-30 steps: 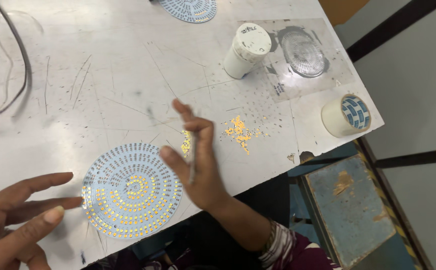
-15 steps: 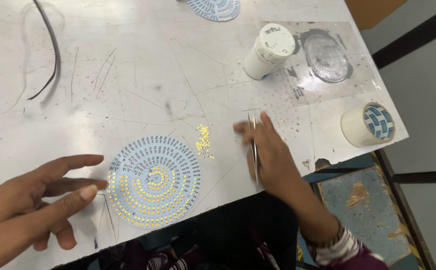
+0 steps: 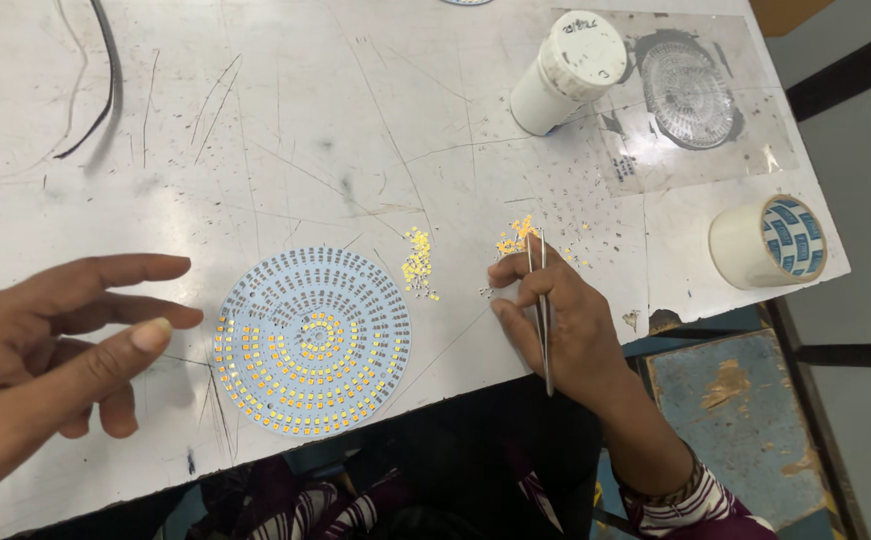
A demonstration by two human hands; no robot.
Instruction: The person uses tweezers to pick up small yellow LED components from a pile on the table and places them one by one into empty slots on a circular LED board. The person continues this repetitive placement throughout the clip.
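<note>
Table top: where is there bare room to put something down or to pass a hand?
The table is bare between the black cable and the white bottle, above the round board. It is crowded by the right hand with its tweezers: yellow chips, grey bits. The left hand hovers left of the board, apart from it.

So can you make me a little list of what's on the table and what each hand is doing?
right hand: holds thin metal tweezers, tips at a small pile of tiny yellow chips
left hand: open, fingers spread, beside the round board
round board: pale blue disc, rings of yellow chips, partly filled
second chip pile: beside the board
tape roll: near table's right edge
white tube: lying near the far edge
table: white, scratched
</note>
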